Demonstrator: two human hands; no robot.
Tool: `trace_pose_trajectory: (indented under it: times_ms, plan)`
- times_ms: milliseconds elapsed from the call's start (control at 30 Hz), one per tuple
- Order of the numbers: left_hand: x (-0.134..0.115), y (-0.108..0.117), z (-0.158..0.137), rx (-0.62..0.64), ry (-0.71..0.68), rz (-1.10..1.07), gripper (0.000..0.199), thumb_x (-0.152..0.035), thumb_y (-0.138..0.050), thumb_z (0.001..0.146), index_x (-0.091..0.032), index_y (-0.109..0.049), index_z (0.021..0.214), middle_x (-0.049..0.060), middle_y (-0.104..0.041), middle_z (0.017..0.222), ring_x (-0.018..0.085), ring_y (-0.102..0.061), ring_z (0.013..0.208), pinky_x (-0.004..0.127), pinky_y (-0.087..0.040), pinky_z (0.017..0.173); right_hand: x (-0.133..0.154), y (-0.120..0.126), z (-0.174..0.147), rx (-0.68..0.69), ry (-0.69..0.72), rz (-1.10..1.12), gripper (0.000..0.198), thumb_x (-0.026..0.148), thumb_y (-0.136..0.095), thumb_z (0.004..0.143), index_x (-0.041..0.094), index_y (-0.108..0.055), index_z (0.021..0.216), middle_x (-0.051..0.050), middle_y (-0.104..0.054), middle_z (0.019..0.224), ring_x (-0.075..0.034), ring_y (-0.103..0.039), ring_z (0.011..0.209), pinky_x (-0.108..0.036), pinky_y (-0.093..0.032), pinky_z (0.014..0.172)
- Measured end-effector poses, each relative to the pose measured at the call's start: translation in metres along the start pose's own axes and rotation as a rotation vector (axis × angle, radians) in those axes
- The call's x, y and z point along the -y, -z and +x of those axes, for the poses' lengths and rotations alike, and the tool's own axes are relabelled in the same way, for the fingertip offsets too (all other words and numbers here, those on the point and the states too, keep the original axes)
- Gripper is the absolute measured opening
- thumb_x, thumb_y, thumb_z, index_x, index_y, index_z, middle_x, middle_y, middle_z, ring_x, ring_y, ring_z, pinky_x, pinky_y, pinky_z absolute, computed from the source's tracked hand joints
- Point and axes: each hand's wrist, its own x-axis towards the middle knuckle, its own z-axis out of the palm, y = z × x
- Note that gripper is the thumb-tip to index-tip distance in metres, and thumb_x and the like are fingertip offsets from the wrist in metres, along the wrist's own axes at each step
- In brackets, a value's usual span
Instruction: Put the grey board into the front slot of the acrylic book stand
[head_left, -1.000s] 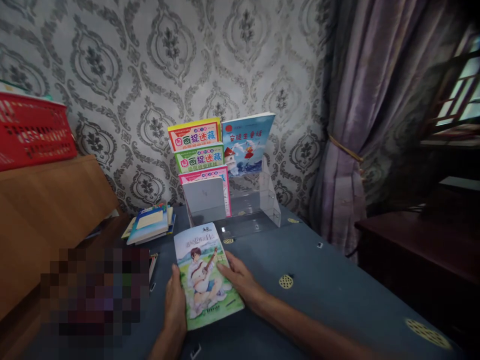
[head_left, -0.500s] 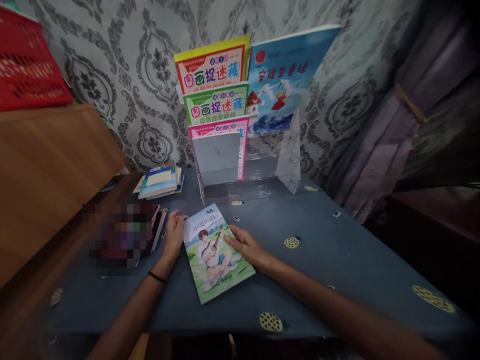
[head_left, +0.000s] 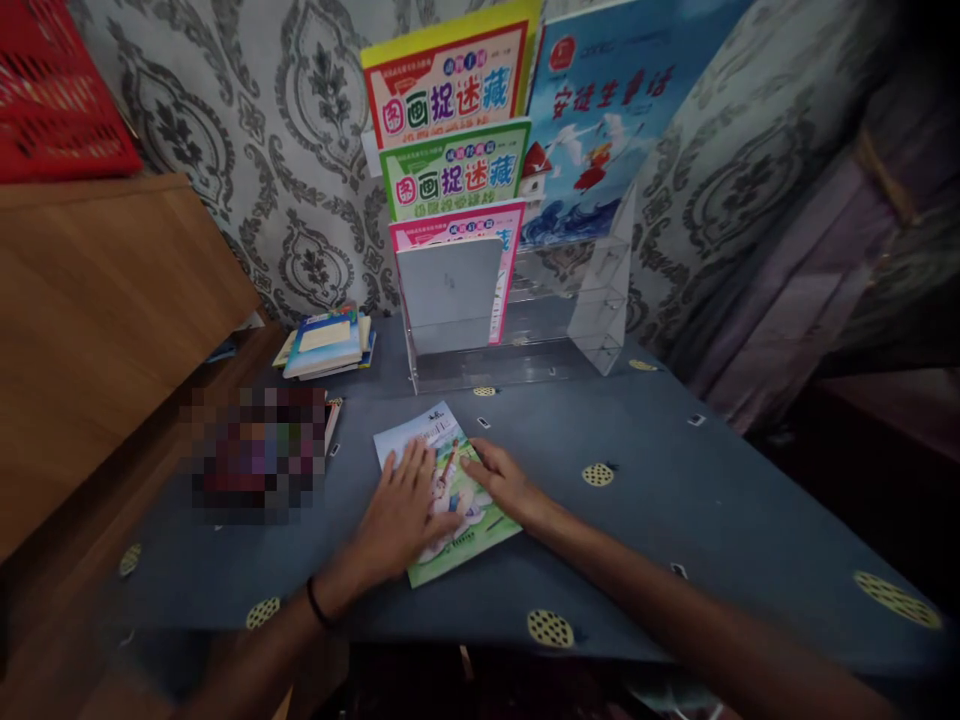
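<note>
A thin paperback book (head_left: 487, 528) with a drawn figure playing a guitar on its cover is on the table in front of me. My left hand (head_left: 405, 505) rests flat across the cover, fingers spread, hiding much of its left side and part of the title. At the book's right edge, my right hand (head_left: 506, 482) grips it with the thumb on top; the fingers beneath are partly hidden. Beyond the book stands a clear acrylic rack (head_left: 600, 310) with picture books in its tiers, among them a blue fairy-tale book (head_left: 592, 130) and a green-bordered book (head_left: 457, 172).
A small stack of books (head_left: 326, 345) lies at the back left of the dark blue tablecloth (head_left: 660, 520). Nearer on the left is a blurred-out pile (head_left: 262, 450). A wooden cabinet (head_left: 112, 350) with a red basket (head_left: 60, 100) borders the left; a curtain (head_left: 795, 270) hangs right.
My left hand has moved from the book's left edge onto its cover and flattened there. My right hand keeps its hold on the right edge. The camera view has shifted slightly.
</note>
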Motion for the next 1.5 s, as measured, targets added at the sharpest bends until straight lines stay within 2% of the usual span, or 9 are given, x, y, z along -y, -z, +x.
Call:
trace_pose_trajectory:
  times_ms: [200,333,467,567,667,833,1133,1333,1500]
  plan:
    - [-0.027,-0.001,-0.032,0.082,-0.174,0.251,0.102,-0.071,-0.044,0.092,-0.011,0.003,0.161,0.02,-0.014,0.167,0.033,-0.006,0.156,0.06,-0.021,0.123,-0.002,-0.001,0.0,-0.015,0.048,-0.069,0.037,0.048,-0.06,0.081,0.019,-0.059,0.104,-0.005,-0.07,0.088,-0.019,-0.063,0.068,-0.031,-0.052,0.06]
    - [-0.015,0.026,-0.03,0.25,-0.232,0.191,0.087,-0.061,-0.048,0.096,-0.018,-0.01,0.162,0.015,-0.012,0.168,0.032,-0.006,0.156,0.061,-0.019,0.124,0.002,0.009,-0.02,0.028,0.02,-0.24,0.024,0.044,-0.054,0.087,0.02,-0.055,0.094,-0.004,-0.067,0.072,-0.018,-0.061,0.057,-0.029,-0.048,0.053]
    - [0.003,0.054,-0.031,0.313,-0.283,0.052,0.074,-0.053,-0.056,0.096,-0.031,-0.025,0.159,0.009,-0.002,0.17,0.036,-0.005,0.156,0.063,-0.018,0.123,0.019,0.022,-0.045,0.028,0.066,-0.773,0.026,0.035,-0.048,0.094,0.021,-0.057,0.074,-0.003,-0.06,0.056,-0.017,-0.057,0.048,-0.029,-0.043,0.05]
    - [0.01,0.058,-0.033,0.297,-0.295,-0.004,0.07,-0.051,-0.057,0.095,-0.033,-0.031,0.157,0.009,-0.002,0.17,0.037,-0.005,0.156,0.063,-0.017,0.123,0.032,0.01,-0.046,-0.02,0.337,-0.998,0.028,0.03,-0.044,0.098,0.02,-0.068,0.086,-0.008,-0.071,0.076,-0.022,-0.068,0.072,-0.035,-0.053,0.069]
    - [0.008,0.053,-0.035,0.297,-0.288,-0.005,0.067,-0.051,-0.056,0.096,-0.028,-0.036,0.155,0.013,-0.021,0.167,0.036,-0.015,0.155,0.063,-0.02,0.122,0.037,-0.02,-0.024,0.268,0.608,-0.921,0.036,0.03,-0.037,0.103,0.019,-0.069,0.114,-0.012,-0.072,0.119,-0.025,-0.064,0.117,-0.042,-0.05,0.101]
    - [0.005,0.045,-0.041,0.304,-0.227,0.0,0.06,-0.049,-0.053,0.098,-0.027,-0.04,0.153,0.013,-0.047,0.153,0.034,-0.039,0.144,0.059,-0.034,0.118,0.031,-0.062,0.034,0.532,0.62,-0.981,0.056,0.047,-0.038,0.105,0.009,-0.053,0.144,-0.017,-0.051,0.151,-0.024,-0.038,0.147,-0.041,-0.027,0.123]
    - [0.011,0.034,-0.041,0.248,-0.245,0.057,0.071,-0.05,-0.052,0.098,-0.033,-0.02,0.16,0.011,-0.002,0.17,0.036,-0.001,0.156,0.065,-0.02,0.122,0.014,-0.014,0.079,0.181,0.53,-1.304,0.062,0.05,-0.04,0.103,0.008,-0.049,0.148,-0.02,-0.045,0.154,-0.031,-0.037,0.147,-0.05,-0.031,0.121]
    - [0.013,0.028,-0.044,0.178,-0.27,0.074,0.068,-0.052,-0.048,0.099,-0.032,-0.023,0.159,0.009,-0.002,0.17,0.033,-0.001,0.156,0.061,-0.02,0.124,-0.001,-0.004,0.029,-0.034,0.435,-1.337,0.071,0.056,-0.034,0.102,0.005,-0.045,0.149,-0.023,-0.039,0.157,-0.034,-0.028,0.151,-0.054,-0.029,0.121]
    - [0.014,0.023,-0.044,0.138,-0.277,0.102,0.073,-0.055,-0.049,0.098,-0.032,-0.019,0.16,0.01,-0.003,0.17,0.032,-0.003,0.156,0.06,-0.021,0.124,-0.005,-0.019,-0.019,0.026,0.461,-1.301,0.055,0.041,-0.034,0.104,0.013,-0.044,0.151,-0.021,-0.035,0.161,-0.033,-0.025,0.152,-0.055,-0.027,0.121]
